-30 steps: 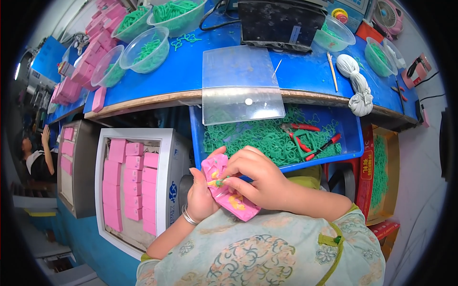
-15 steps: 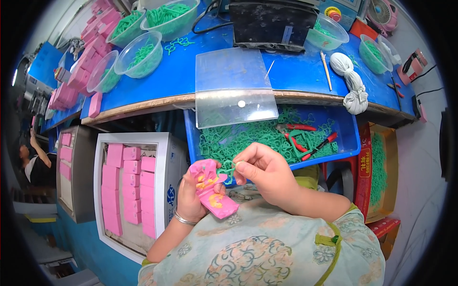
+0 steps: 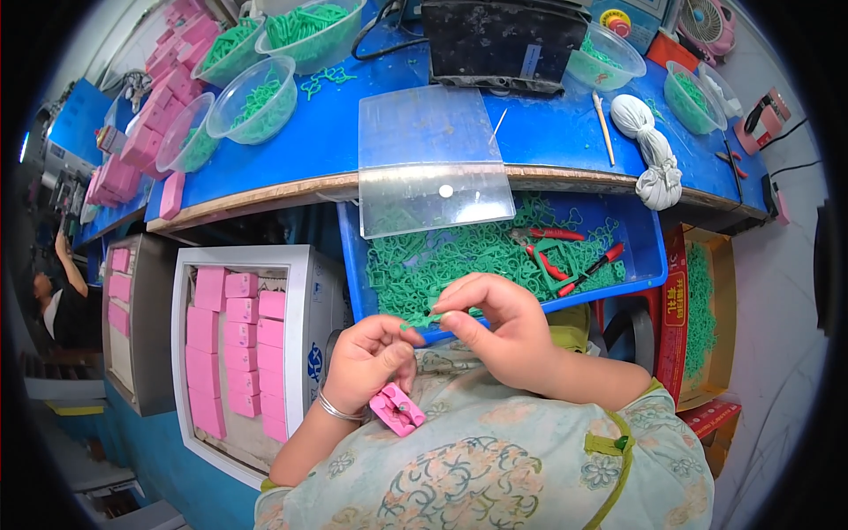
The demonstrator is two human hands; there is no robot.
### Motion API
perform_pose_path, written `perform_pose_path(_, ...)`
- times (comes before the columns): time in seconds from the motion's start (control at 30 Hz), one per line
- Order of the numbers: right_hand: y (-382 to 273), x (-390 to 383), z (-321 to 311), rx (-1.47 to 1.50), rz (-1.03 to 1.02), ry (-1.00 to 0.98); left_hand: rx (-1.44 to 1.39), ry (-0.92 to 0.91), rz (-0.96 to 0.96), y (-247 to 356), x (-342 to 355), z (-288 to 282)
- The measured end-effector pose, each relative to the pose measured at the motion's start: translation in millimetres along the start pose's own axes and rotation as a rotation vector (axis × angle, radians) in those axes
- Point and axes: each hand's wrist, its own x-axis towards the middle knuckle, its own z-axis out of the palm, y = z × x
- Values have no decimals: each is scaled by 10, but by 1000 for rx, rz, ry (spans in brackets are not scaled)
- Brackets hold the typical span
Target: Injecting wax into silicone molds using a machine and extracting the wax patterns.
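My right hand point(image 3: 495, 331) has thumb and forefinger pinched on a small green piece point(image 3: 417, 320) over the front rim of the blue tub point(image 3: 649, 283). My left hand point(image 3: 367, 362), fingers curled, meets that piece from the left at its fingertips. Just below my left hand a pink block mould point(image 3: 397, 408), showing small cavities, rests against the patterned cloth on my lap; whether a finger touches it I cannot tell. The tub holds many tangled green pieces point(image 3: 424, 274) and red-handled cutters point(image 3: 552, 234), and a clear sheet point(image 3: 433, 159) bridges its back part and the bench.
Bowls of green pieces point(image 3: 252, 102), stacked pink blocks point(image 3: 159, 115), a black machine point(image 3: 495, 44), a stick point(image 3: 603, 128) and a cloth bundle point(image 3: 649, 150) occupy the blue bench. A white crate point(image 3: 183, 353) of pink blocks stands left; a cardboard box point(image 3: 711, 309) right; another person point(image 3: 62, 291) works far left.
The pink mould has dropped from my left hand's grasp toward my lap, its yellow patches no longer showing. The green piece has shifted outward to the tub rim, at both hands' fingertips.
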Motion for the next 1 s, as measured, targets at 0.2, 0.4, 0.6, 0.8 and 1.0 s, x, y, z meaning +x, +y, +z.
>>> perform_pose_path(0.2,8,16,-23,-441,-363,-68,103,-49,141,63,-2,37)
perform_pose_path(0.4,38,-3,-7,-438,-349,-95,383,-20,341,89,0,144)
perform_pose_path(0.6,29,5,-6,-484,-410,-114,380,16,357,67,-11,153)
perform_pose_path(0.8,40,8,-22,-498,-455,-151,374,39,353,58,-18,156)
perform_pose_path(1.0,39,-1,-2,-485,-424,-115,399,57,363,52,-26,157)
